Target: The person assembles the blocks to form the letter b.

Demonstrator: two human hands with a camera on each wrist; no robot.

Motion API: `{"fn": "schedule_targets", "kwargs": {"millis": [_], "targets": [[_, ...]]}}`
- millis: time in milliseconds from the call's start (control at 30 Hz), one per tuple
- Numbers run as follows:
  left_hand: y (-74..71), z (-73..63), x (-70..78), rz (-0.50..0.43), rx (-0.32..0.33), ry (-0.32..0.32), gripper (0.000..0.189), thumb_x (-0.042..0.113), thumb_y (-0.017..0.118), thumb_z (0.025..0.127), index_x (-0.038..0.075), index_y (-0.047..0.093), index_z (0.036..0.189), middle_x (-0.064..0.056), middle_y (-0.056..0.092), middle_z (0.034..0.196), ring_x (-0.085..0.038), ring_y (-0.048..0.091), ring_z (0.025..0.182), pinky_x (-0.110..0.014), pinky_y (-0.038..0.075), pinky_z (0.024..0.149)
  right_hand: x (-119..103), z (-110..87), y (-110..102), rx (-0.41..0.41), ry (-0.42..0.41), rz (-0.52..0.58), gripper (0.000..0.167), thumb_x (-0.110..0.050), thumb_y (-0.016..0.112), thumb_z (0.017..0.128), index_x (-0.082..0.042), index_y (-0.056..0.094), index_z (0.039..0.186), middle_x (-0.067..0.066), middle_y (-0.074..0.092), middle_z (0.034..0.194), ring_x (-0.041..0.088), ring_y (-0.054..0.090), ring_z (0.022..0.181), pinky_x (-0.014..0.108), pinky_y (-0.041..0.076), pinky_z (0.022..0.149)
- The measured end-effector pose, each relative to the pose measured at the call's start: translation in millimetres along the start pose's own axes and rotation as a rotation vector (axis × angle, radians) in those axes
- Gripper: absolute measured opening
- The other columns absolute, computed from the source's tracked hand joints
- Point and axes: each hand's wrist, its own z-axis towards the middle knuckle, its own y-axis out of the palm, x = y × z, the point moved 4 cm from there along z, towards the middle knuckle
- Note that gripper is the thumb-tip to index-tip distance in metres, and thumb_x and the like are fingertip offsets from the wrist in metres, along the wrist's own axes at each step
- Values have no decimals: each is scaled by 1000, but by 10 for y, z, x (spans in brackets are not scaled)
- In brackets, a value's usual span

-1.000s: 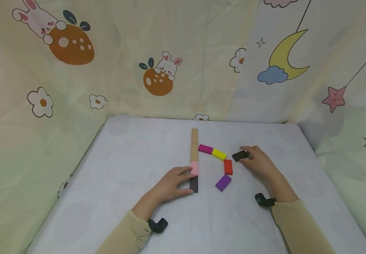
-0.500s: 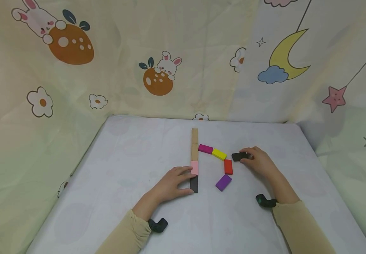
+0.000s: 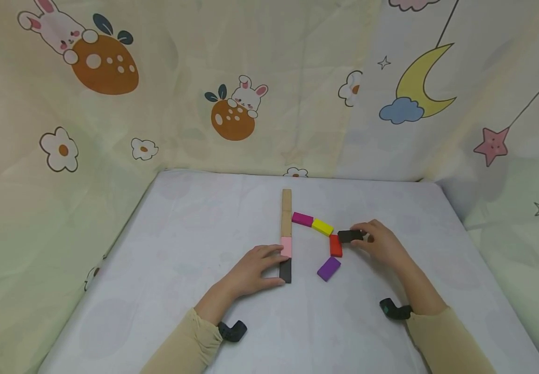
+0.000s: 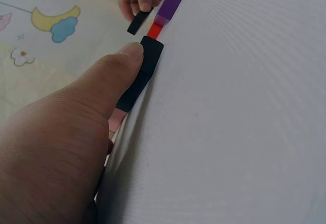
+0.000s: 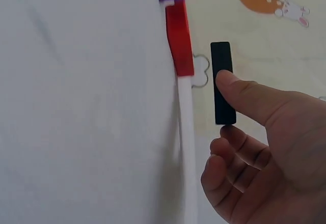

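Note:
My right hand (image 3: 381, 244) pinches a black block (image 3: 350, 236) between thumb and fingers. Held above the table in the right wrist view, the block overlaps the top of the red block (image 3: 336, 246) in the head view. My left hand (image 3: 255, 267) rests at the near end of a straight column, its thumb against the side of another black block (image 3: 285, 272) and a fingertip by the pink block (image 3: 286, 246). Two wood-coloured blocks (image 3: 287, 213) continue that column. From it branch a magenta block (image 3: 302, 219), a yellow block (image 3: 323, 227), the red one and a tilted purple block (image 3: 329, 269).
The blocks lie on a white-covered table (image 3: 204, 218). Patterned fabric (image 3: 297, 104) with cartoon rabbits and a moon stands behind it and at both sides. Black wrist devices (image 3: 233, 331) stick out from both sleeves.
My right hand has brought its black block slightly left and nearer, turning it more level, to the red block's top. The left hand stays where it was.

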Motion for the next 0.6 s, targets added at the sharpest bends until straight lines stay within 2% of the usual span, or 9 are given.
{"fn": "schedule_targets", "kwargs": {"millis": [200, 333, 467, 600], "targets": [[4, 2, -8, 6, 4, 4, 61, 63, 59, 90, 39, 48, 145, 11, 37, 157, -17, 36, 143, -42, 31, 120, -275, -101, 114, -24, -68, 22, 42, -29, 76, 87, -19, 65, 126, 9, 59, 108, 21, 54, 86, 28, 46, 69], [14, -1, -17, 6, 7, 4, 61, 66, 56, 90, 41, 47, 145, 11, 36, 157, -17, 36, 143, -42, 32, 119, -463, -154, 229, -71, -83, 38, 44, -31, 77, 86, -22, 65, 127, 4, 58, 104, 18, 53, 86, 28, 47, 68], [22, 1, -21, 7, 13, 9, 61, 66, 56, 90, 41, 47, 145, 11, 36, 157, -17, 36, 143, -43, 33, 119, -624, -202, 346, -104, -73, 50, 39, -33, 79, 84, -27, 66, 121, 1, 58, 106, 19, 54, 91, 35, 54, 78], [22, 3, -23, 12, 11, 8, 61, 66, 56, 90, 40, 47, 145, 11, 36, 157, -17, 36, 143, -42, 33, 119, -752, -234, 427, -115, -58, 44, 36, -33, 80, 83, -29, 67, 116, 2, 60, 110, 20, 55, 96, 40, 56, 86]]}}
